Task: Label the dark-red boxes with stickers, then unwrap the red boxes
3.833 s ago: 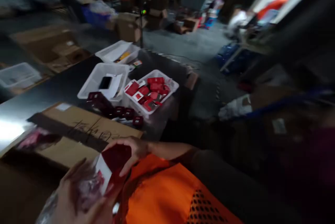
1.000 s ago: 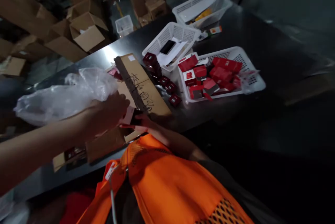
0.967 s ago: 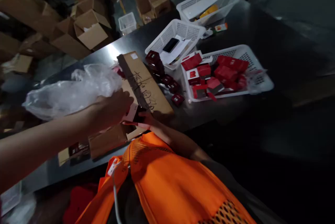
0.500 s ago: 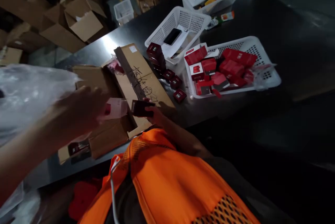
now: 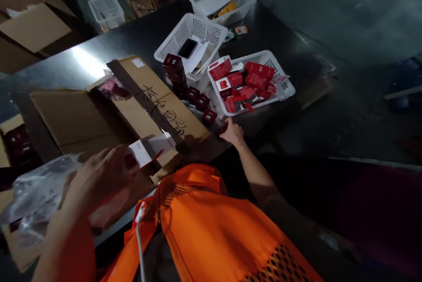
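Observation:
My left hand (image 5: 104, 175) grips a small white-and-red carton (image 5: 142, 152) whose end flap stands open, over the edge of the brown cardboard box. My right hand (image 5: 233, 132) has its fingers round a dark red box (image 5: 223, 129) low at the front part of the table; the hand partly hides it. Close by lies another dark red box (image 5: 209, 116), with more in a row and a stack of dark red boxes (image 5: 174, 68) behind. A perforated white basket (image 5: 280, 100) holding crumpled red-and-white cartons (image 5: 259, 77) is just beyond my right hand.
A written-on cardboard flap (image 5: 165, 104) and an open brown box (image 5: 72, 121) lie at the left. Clear plastic wrap (image 5: 49, 192) sits beneath my left arm. A white basket (image 5: 161, 51) holds a phone (image 5: 187, 48) and papers; another basket (image 5: 198, 2) stands farther back.
My right hand has moved right with the dark red box, from over the cardboard to the table by the basket. My left hand has come lower with the carton. The view has shifted right.

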`<state>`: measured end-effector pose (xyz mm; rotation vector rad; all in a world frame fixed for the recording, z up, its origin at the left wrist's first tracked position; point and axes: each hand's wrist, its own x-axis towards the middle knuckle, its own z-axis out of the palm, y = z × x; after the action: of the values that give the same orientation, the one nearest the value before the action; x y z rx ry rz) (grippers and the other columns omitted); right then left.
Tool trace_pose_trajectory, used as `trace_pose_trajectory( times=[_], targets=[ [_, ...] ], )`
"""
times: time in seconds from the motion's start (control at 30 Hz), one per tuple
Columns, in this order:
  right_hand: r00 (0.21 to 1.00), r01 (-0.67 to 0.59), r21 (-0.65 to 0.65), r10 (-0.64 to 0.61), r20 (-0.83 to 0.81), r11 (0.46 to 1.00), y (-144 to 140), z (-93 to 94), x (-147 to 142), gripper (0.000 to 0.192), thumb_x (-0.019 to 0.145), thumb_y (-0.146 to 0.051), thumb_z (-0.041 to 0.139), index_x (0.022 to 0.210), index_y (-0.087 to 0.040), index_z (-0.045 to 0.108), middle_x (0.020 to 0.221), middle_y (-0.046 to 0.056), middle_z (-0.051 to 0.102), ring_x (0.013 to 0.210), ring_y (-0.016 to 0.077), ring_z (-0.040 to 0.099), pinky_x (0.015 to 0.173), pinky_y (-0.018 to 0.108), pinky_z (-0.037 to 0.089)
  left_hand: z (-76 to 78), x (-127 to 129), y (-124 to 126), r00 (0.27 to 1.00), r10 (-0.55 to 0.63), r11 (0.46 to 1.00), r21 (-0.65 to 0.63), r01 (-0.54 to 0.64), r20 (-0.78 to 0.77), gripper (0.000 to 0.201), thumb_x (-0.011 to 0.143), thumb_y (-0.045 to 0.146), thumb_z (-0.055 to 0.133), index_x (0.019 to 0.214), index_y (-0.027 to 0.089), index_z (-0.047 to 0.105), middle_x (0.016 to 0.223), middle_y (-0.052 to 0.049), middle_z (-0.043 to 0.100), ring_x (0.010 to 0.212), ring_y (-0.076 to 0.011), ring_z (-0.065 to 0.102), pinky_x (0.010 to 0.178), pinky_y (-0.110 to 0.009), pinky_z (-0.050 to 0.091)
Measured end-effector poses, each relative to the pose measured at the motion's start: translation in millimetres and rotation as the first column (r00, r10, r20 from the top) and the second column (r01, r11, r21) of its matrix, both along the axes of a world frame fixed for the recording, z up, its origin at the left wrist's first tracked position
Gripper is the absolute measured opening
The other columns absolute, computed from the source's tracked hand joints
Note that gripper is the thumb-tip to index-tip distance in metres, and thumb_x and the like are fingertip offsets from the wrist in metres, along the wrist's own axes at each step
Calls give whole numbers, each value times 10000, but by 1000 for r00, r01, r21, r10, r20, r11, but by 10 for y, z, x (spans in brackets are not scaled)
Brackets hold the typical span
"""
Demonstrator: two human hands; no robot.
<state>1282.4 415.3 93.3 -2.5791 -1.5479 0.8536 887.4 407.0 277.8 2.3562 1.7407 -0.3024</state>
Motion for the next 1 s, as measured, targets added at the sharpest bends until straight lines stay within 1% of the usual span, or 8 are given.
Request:
trace_pose_trajectory(
  times=[0.17,0.4,0.47,0.57,0.67,0.8,0.93,1.0],
  targets=[
    [998,-54,-12,54,17,998,340,-107,-319,734,744,-180,769,1401,-167,441,1357,202,588,1308,354,557,991,426,515,-63,132,-37,999,-36,999,25,36,2,406,849,394,607,1204,198,619,1029,-93,712,917,-291,688,743,-354,508],
    [972,-75,176,111,-208,982,-21,430,-220,720,785,-364,787,1418,-186,493,1322,190,623,1211,344,630,998,472,538,-304,330,-51,921,-65,996,88,34,384,699,766,425,673,1395,171,502,1179,-140,675,1048,-319,659,862,-407,537],
    [795,-23,375,245,-555,927,-154,595,-288,843,714,-407,838,1454,-258,464,1356,126,620,1223,294,630,979,420,566,-410,451,-13,849,-122,991,112,75,514,711,755,402,667,1403,172,484,1195,-140,665,1060,-324,651,881,-426,538],
    [314,59,477,437,-843,877,-242,773,-534,1172,442,-463,955,1479,-333,424,1433,63,581,1296,286,588,1076,434,521,-541,712,39,754,-176,983,78,164,632,729,740,340,658,1420,172,456,1239,-143,653,1092,-330,647,916,-445,536],
    [96,105,462,454,-886,881,-193,837,-714,866,504,-467,926,1300,-355,602,1303,26,664,1209,283,643,1110,478,491,-623,958,64,738,-134,979,-29,204,661,746,712,262,643,1426,190,438,1304,-131,644,1166,-322,635,969,-443,526],
    [238,353,454,391,-889,818,22,833,-443,632,641,-467,846,1218,-313,639,1182,35,702,1131,300,674,1070,522,522,-688,1031,71,811,-10,984,-138,112,585,555,750,283,566,1296,186,553,1053,-88,750,891,-263,717,775,-375,564],
    [808,548,676,-102,-581,493,579,882,529,626,777,-433,723,1331,-229,514,1304,105,612,1286,305,570,1077,528,497,-717,814,19,886,-47,978,-160,135,460,224,747,279,471,807,217,678,792,-64,750,703,-247,720,656,-346,548],
    [866,501,759,-250,-434,417,948,927,1132,809,757,-280,771,1450,-148,374,1530,196,403,1494,301,320,1216,533,305,-731,659,-38,897,-52,982,-142,127,440,245,736,325,491,806,218,700,883,-87,782,771,-271,747,679,-354,577]
  ],
)
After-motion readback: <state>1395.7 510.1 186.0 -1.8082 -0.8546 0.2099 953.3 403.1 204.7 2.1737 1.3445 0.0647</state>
